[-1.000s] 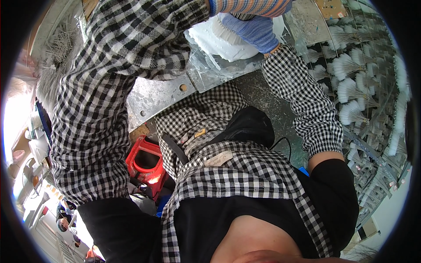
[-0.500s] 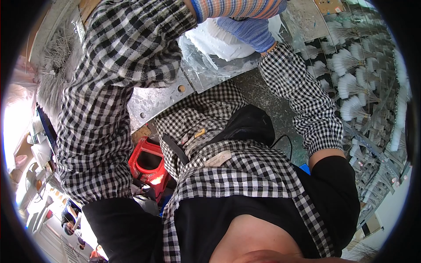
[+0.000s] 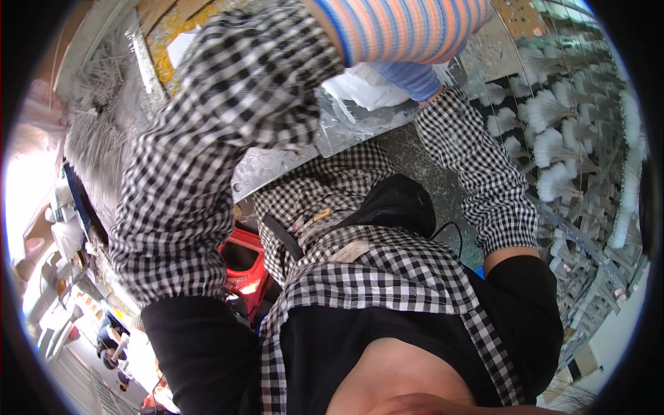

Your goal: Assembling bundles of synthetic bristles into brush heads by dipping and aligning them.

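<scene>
My left hand (image 3: 408, 31), in a glove striped orange, blue and cream, reaches across at the top of the view. Its fingers are out of sight past the upper edge. Just beneath it is my right hand (image 3: 411, 79) in a blue knitted glove, mostly covered by the left, so its fingers are hidden too. What either hand holds cannot be made out. Both hands are above a thick mass of white paste (image 3: 366, 91), which is spread and streaked over a metal work plate (image 3: 273, 164).
Grey bristle bundles (image 3: 100, 138) lie along the left. Rows of fan-shaped white bristle brushes (image 3: 553, 173) fill a rack on the right. Below the plate is a red plastic stool (image 3: 245, 266). Other people (image 3: 111, 346) are far off at lower left.
My left hand and forearm have moved right and now cover more of the right glove and the paste. Pale bristles beside the right glove are now hidden. The right arm has shifted only slightly.
</scene>
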### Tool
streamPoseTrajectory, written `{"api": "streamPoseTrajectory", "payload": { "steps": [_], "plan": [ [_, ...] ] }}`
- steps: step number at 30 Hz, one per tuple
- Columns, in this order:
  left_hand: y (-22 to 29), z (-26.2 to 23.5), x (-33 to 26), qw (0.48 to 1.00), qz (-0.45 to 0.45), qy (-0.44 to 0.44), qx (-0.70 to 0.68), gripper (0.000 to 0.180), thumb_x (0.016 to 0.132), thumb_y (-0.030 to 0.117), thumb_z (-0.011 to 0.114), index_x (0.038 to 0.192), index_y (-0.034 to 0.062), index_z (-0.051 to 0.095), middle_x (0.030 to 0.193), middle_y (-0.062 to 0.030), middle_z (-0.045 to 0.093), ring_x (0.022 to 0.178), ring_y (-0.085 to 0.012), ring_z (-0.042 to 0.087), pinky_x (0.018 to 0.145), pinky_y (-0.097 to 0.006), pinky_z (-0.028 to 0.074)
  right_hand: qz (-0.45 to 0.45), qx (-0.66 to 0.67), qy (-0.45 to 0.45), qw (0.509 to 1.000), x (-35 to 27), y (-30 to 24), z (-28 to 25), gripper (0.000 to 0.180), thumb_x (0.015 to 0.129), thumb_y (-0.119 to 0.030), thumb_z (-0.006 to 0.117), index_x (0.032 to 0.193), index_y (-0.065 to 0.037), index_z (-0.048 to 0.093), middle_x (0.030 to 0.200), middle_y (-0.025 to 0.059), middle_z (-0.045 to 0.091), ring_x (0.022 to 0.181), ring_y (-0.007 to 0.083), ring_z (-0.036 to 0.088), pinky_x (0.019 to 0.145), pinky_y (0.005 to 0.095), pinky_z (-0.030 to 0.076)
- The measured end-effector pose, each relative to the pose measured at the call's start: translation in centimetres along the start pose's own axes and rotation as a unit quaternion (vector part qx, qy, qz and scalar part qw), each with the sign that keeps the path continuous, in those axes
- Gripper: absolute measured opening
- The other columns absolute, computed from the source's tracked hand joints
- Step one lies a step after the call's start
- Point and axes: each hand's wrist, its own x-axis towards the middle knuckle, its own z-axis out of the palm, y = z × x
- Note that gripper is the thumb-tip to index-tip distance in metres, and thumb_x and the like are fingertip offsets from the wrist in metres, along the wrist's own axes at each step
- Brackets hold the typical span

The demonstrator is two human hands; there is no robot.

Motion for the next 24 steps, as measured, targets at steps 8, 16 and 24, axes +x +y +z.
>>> {"api": "streamPoseTrajectory", "payload": {
  "steps": [8, 16, 24],
  "plan": [
    [0.0, 5.6, 0.3, 0.958, -0.062, 0.278, -0.028, 0.060, 0.069, 0.031, 0.082, 0.123, 0.0125, 0.064, 0.108, -0.0105, 0.069, 0.103, -0.0303, 0.066, 0.090, -0.045, 0.053, 0.148, 0.192, -0.105, 0.964, 1.0, 0.4, -1.1, 0.071, 0.099, -0.042, 0.054, 0.153, -0.009, 0.023, 0.153, 0.0128, 0.037, 0.136, 0.0234, 0.042, 0.112, 0.0386, 0.037],
    [1.0, 12.6, -5.6, 0.781, -0.109, 0.546, -0.282, 0.064, 0.054, 0.027, 0.089, 0.111, 0.0071, 0.067, 0.114, -0.0126, 0.068, 0.114, -0.0346, 0.062, 0.096, -0.041, 0.051, 0.184, 0.533, -0.128, 0.815, 7.8, -9.4, -1.3, 0.066, 0.098, -0.040, 0.055, 0.149, -0.008, 0.030, 0.146, 0.0121, 0.045, 0.131, 0.0232, 0.047, 0.111, 0.0403, 0.038],
    [0.2, 15.6, -14.4, 0.932, -0.254, 0.245, -0.080, 0.027, 0.074, 0.022, 0.076, 0.095, 0.0094, 0.065, 0.094, -0.0092, 0.069, 0.092, -0.0280, 0.067, 0.083, -0.044, 0.051, 0.100, 0.305, -0.237, 0.917, 17.0, -5.7, -1.8, 0.032, 0.091, -0.030, 0.061, 0.116, -0.010, 0.067, 0.114, 0.0095, 0.064, 0.111, 0.0265, 0.058, 0.105, 0.0416, 0.044]
  ]
}}
